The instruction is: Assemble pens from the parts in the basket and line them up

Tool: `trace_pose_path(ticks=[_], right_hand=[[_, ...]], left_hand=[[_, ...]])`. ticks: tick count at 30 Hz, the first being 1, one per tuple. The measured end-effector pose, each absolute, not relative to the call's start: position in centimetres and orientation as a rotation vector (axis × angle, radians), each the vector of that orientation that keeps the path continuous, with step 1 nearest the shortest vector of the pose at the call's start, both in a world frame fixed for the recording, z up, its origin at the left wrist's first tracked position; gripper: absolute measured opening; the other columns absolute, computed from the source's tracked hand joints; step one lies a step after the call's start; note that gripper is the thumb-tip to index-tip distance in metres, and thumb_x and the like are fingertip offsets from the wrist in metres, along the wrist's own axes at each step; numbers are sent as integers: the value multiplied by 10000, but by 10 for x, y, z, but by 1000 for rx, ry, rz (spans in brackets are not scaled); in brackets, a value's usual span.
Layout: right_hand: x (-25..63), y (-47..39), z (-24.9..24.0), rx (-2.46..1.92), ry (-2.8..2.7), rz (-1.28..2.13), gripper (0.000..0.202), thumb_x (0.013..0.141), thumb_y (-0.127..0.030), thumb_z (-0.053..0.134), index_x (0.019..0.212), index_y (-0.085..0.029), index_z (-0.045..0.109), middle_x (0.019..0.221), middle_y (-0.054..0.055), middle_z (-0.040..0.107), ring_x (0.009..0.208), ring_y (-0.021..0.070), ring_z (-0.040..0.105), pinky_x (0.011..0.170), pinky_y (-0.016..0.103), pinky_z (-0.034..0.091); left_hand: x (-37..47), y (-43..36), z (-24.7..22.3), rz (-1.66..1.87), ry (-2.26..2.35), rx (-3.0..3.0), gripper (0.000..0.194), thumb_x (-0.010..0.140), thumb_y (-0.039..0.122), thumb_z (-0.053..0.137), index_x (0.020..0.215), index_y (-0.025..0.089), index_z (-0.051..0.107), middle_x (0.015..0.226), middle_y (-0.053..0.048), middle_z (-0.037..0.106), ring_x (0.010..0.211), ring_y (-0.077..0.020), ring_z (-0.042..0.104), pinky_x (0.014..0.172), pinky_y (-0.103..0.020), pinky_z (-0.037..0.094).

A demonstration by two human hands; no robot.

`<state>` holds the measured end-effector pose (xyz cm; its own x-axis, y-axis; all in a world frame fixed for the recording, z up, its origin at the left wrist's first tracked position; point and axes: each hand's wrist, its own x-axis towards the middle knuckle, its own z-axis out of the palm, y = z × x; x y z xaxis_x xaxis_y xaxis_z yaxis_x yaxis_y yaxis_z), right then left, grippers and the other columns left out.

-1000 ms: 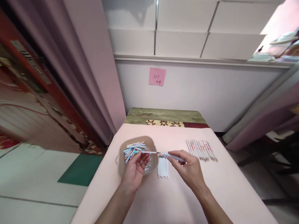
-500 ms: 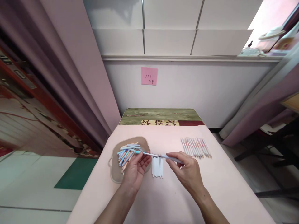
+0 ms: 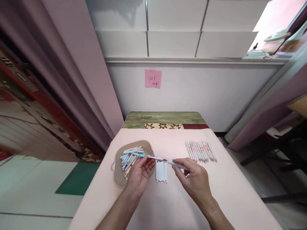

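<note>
My left hand [image 3: 141,171] pinches a pen part with a bright blue end [image 3: 142,155], from which a thin white refill [image 3: 157,157] with a dark tip sticks out to the right. My right hand [image 3: 193,174] grips a pale blue pen barrel [image 3: 177,164], its near end pointing at that tip. A small gap separates tip and barrel. Below them, a row of white refills [image 3: 161,171] with dark tips lies side by side on the table. Behind my left hand, a beige tray [image 3: 117,177] bears a heap of blue and orange pen parts [image 3: 129,159].
Toward the right back of the table [image 3: 216,191] lies a row of assembled-looking pens [image 3: 200,151] in clear and pale colours. A pink note [image 3: 153,78] is stuck on the wall behind. A purple curtain [image 3: 96,80] hangs at the left.
My right hand has shifted slightly right with the barrel, so the refill's dark tip now shows clear of it. My left hand has hardly moved.
</note>
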<state>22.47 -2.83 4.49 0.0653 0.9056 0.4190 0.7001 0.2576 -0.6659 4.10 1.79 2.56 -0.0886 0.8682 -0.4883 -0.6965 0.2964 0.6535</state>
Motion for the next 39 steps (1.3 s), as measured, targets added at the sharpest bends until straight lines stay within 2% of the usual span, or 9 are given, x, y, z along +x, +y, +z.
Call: trace_pose_path(ticks=[13,28,36,39], right_hand=[[222,-31,42,-1540,-1661,225,121,808,-282,617,890,-270,704,765,-26,684,496,91,507,518,215,383],[218,-34,41,-1525,-1719,349,166,828,-256,560,941,-268,681,853,-19,687,560,97,567,525,205,418],[217,-35,42,-1542,-1757,399,177,818,-237,557,947,-278,670,860,-26,692,574,106,589,528,206,426],[214,-36,42,-1559,-1728,401,145,810,-258,570,936,-259,642,801,-27,691,582,119,605,535,210,426]], left_hand=[[38,14,27,1312,1006,203,93,829,59,560,793,91,639,792,-118,726,678,-158,695,655,-257,580],[43,5,20,1290,1023,288,15,802,109,618,815,115,615,845,-126,724,699,-169,694,658,-270,577],[43,4,18,1274,1013,344,17,802,124,622,809,125,607,843,-121,726,702,-165,690,670,-275,573],[43,5,20,1276,1011,374,35,797,134,632,816,130,603,845,-120,728,696,-158,685,667,-267,568]])
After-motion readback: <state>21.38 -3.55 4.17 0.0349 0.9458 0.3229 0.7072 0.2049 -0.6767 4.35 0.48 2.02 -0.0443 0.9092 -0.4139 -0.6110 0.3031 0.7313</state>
